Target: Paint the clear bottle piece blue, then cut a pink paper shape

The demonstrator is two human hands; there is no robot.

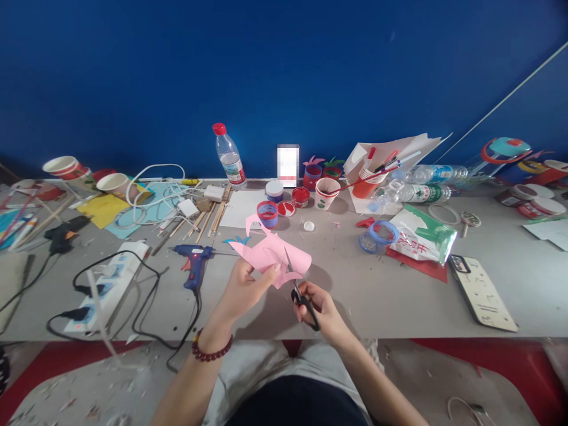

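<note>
My left hand (pixel 245 288) pinches a sheet of pink paper (pixel 271 255) and holds it up above the grey table (pixel 381 296). A dark red bead bracelet sits on that wrist. My right hand (pixel 320 307) grips black-handled scissors (pixel 298 288) by the loops. The blades point up into the right part of the pink paper.
A blue glue gun (pixel 193 260) and a white power strip (pixel 109 281) with black cables lie to the left. Paint pots, paper cups and a water bottle (pixel 229 157) stand further back. A phone (pixel 481 291) and a green-white bag (pixel 423 235) lie on the right.
</note>
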